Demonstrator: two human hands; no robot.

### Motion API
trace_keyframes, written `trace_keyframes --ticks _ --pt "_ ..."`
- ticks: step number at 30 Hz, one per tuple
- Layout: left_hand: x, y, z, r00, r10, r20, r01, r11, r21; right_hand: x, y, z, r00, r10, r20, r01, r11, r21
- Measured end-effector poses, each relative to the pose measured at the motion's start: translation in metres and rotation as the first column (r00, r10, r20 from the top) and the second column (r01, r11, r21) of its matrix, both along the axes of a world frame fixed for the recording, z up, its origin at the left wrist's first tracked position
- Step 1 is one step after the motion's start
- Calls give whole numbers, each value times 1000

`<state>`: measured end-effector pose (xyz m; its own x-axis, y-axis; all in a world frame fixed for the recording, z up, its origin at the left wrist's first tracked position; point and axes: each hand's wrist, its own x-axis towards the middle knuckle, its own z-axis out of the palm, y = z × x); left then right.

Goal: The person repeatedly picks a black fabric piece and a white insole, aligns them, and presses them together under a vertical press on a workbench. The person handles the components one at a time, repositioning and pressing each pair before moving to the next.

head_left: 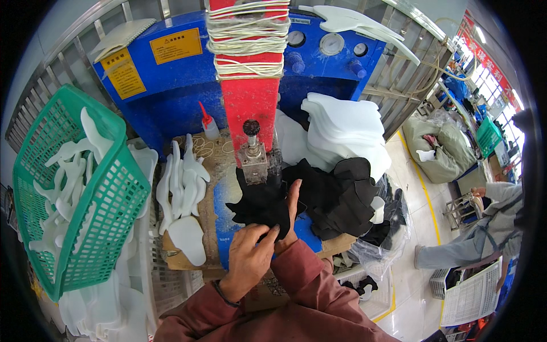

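black floppy fabric piece (263, 205) pinched by left hand (249, 256), right hand (290, 214) flat vs. it; fingers nr metal press head (254, 162), pinch risk, cloth may slip.

a workshop. a grey metal railing (410, 74) runs behind a big blue machine (171, 91). the pale glossy floor (419, 222) carries a yellow line (424, 188). daylight enters through windows (493, 85) at far right, under a red banner (484, 54). stuffed sacks (441, 145) lie by the railing.
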<state>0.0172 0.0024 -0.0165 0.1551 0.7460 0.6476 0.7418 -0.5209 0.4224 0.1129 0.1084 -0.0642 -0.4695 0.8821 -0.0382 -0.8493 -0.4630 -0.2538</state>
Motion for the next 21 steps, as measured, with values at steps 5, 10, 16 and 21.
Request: trace_keyframes --ticks 5,10,16,21 --pt "-8 -4 -6 987 -91 135 89 996 25 0 1 -2 997 -43 64 43 999 11" --pt "-10 1 -11 990 -131 60 131 991 3 -6 8 -3 1000 17 6 -17 998 -65" --pt "-12 9 -8 987 -163 -8 163 986 -19 0 11 16 999 -7 -33 6 1000 -26" --pt "-5 18 -4 982 -188 -18 188 982 10 8 14 32 993 -14 -116 12 1000 -23"
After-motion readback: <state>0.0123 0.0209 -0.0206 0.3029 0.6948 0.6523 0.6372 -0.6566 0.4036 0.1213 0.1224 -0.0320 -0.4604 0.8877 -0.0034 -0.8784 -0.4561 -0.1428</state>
